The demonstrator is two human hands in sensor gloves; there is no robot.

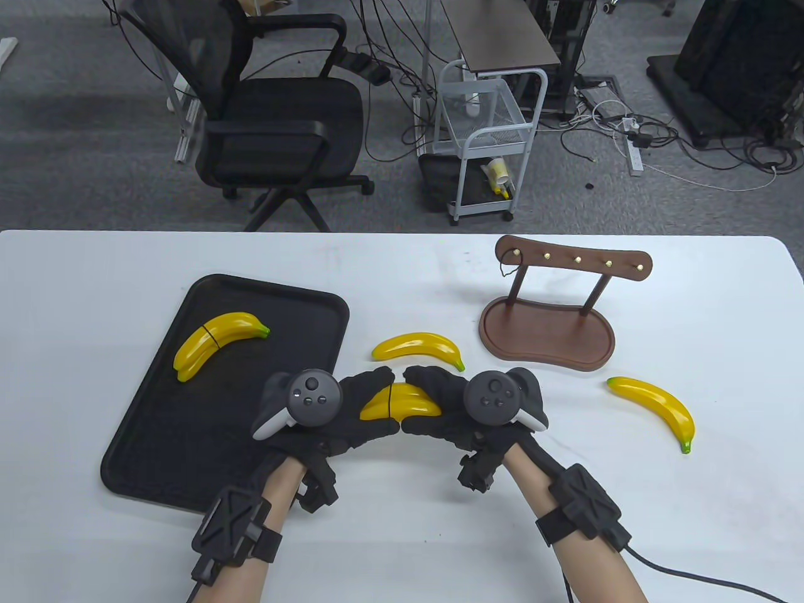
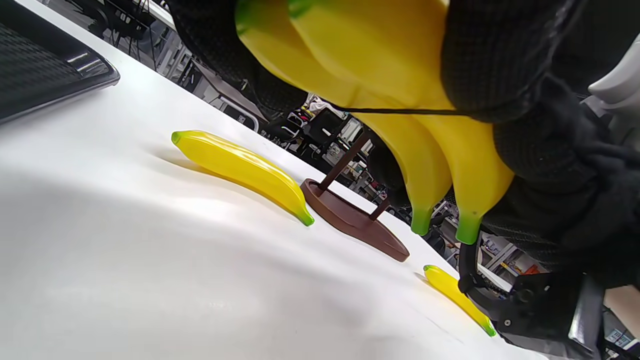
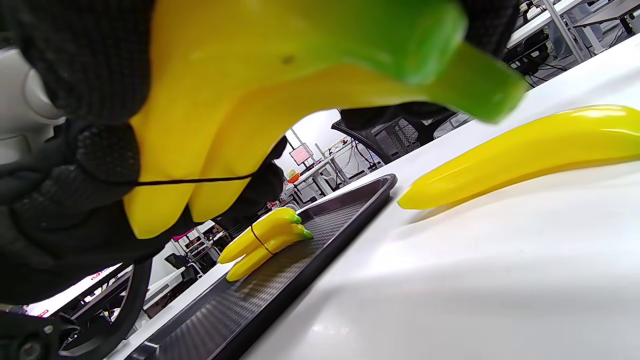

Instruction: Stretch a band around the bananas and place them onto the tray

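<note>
While one banded pair [image 1: 217, 342] is lying on the tray [image 1: 151, 452], both hands [image 1: 352, 408] [image 1: 440, 402] are clamping a second banded pair [image 1: 400, 403], leaving two loose bananas [image 1: 418, 348] [image 1: 656, 411] waiting.

Your tray [image 1: 157, 433] has bare room on its near half (a banded pair [image 1: 217, 342] fills the far end). A loose banana [image 1: 418, 347] lies just beyond your hands.

Your inventory by colour:
- Bananas [image 1: 414, 347]: glossy yellow, green tips.
- Band [image 1: 390, 402] on the held pair at frame centre: thin, black.
- Tray [image 1: 188, 433], left of frame: black, finely textured weave.
- Table [image 1: 402, 264]: plain white.
- Stand [image 1: 546, 330], upper right: dark brown, brass-coloured pegs.
- Your gloves: black knit.
</note>
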